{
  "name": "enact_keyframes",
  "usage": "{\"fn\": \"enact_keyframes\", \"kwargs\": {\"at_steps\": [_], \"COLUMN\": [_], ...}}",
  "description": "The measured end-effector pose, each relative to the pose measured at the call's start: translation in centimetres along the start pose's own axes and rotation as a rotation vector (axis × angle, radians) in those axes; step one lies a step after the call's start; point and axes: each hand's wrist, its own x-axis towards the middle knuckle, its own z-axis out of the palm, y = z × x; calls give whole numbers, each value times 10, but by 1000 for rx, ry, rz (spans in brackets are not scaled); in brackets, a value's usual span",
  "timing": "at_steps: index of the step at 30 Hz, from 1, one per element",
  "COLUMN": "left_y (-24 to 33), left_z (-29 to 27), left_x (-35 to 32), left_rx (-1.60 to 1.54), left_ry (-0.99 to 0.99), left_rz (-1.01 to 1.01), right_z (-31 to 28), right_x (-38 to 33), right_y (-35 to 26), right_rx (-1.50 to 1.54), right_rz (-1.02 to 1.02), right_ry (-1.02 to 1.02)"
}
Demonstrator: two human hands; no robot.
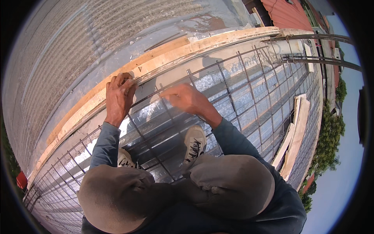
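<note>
My left hand (120, 95) is bent over the inner edge of a long wooden board (163, 74). Its fingers are pinched together at the edge, and whatever they hold is too small to make out. To its right, my right hand (189, 99) hovers low over a grid of thin steel bars (230, 95), slightly blurred. Its fingers are curled in, with the foremost one pointing toward the left hand; anything in its grasp is hidden. Ribbed shiny metal decking (243, 113) lies under the grid.
My shoes (194, 142) stand among the bars. Loose planks (296, 136) lie on the grid at right. Thick ribbed bars (323, 60) stick out at the upper right beside a pale pipe (286, 48). Corrugated roofing (66, 50) spreads beyond the board; trees (329, 136) show past the right edge.
</note>
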Motion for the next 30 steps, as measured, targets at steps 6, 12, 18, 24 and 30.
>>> {"fn": "enact_keyframes", "kwargs": {"at_steps": [6,12,18,24,30], "left_y": [13,24,23,8,15], "left_z": [-5,-12,-13,-9,1], "left_x": [11,15,13,2,1], "left_rx": [-99,-107,4,85,132], "left_ry": [-4,61,117,126,205], "left_rz": [-37,-9,49,48,43], "right_z": [-7,12,24,41,49], "right_x": [8,14,32,44,38], "right_y": [-20,-15,-6,5,-3], "right_rx": [-125,-404,-594,-777,-752], "right_rz": [196,177,32,-50,-63], "right_ry": [-70,289,520,512,430]}}
